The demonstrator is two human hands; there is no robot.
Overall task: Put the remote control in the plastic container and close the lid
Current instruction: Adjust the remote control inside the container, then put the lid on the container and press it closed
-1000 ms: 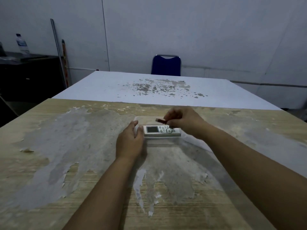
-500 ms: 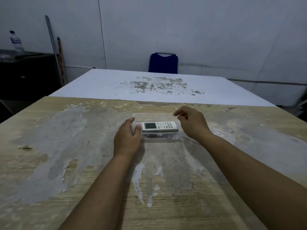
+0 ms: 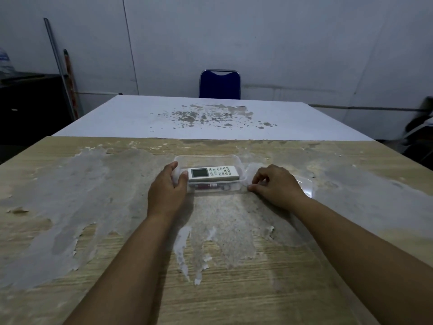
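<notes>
While the remote control [image 3: 213, 173] lies flat inside the clear plastic container [image 3: 234, 158], screen end to the left & buttons to the right, the box is steadied from both sides. It sits approx. mid-table, on the worn wood table [image 3: 93, 231] w/ its peeling grey patches. A small red item [image 3: 207, 186] is seen under the remote, against the near wall of the box; what it is can't be told. The left hand [image 3: 167, 188] is cupped around the left end of the container, thumb pressed on the near-left corner, fingers wrapped round the far side, so that end is gripped. The right hand [image 3: 275, 184] is set on the table just right of the box, fingers curled narrow, tips pinched on the edge of the clear lid [image 3: 304, 184], which lies flat on the table to the right, touching or nearly touching the box; whether it's hinged to it can't be told. The container is thus uncovered, top open. Beyond the near table a white table [image 3: 210, 118] w/ a scuffed patch is butted up, and a blue chair [image 3: 219, 84] is placed at its far side against the wall. Poles [image 3: 61, 69] are leaned in the far-left corner.
</notes>
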